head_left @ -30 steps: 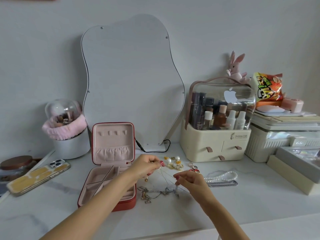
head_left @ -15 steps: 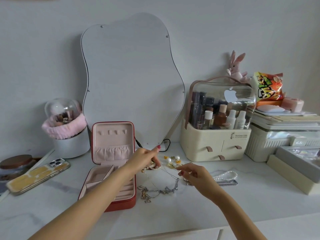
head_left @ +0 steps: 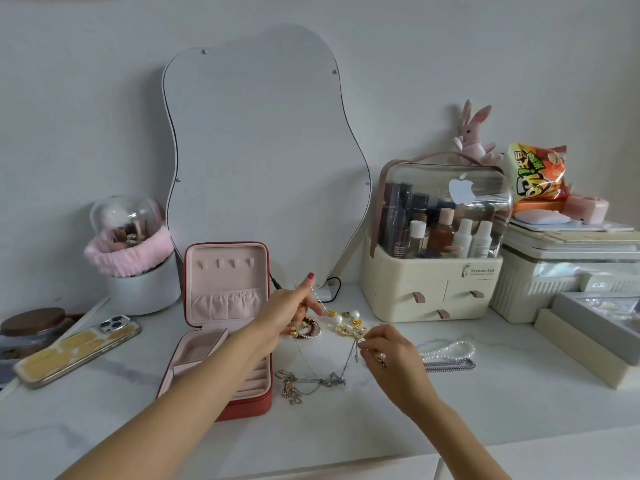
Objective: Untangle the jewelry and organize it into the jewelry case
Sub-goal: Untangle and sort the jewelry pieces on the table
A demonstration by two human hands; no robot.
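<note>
A red jewelry case (head_left: 221, 344) with a pink lining stands open on the white counter, lid upright. To its right lies a tangle of thin chains (head_left: 311, 381). My left hand (head_left: 289, 311) is raised over the counter and pinches a fine gold chain that runs down into the tangle. My right hand (head_left: 388, 353) pinches a silver chain that also hangs down to the tangle. Behind the hands lie pearl and gold earrings (head_left: 346, 322) and a beaded bracelet (head_left: 308, 329). A pearl necklace (head_left: 446, 351) and a dark chain (head_left: 450, 365) rest to the right.
A wavy mirror (head_left: 266, 157) leans on the wall behind the case. A cream cosmetics organizer (head_left: 433, 289) and stacked boxes (head_left: 568, 271) fill the right. A phone (head_left: 79, 348), a brown-lidded jar (head_left: 31, 323) and a brush holder (head_left: 138, 258) stand at the left.
Both hands have lifted and moved away from me, drawing their chains up out of the tangle. The left hand's index finger now points upward.
</note>
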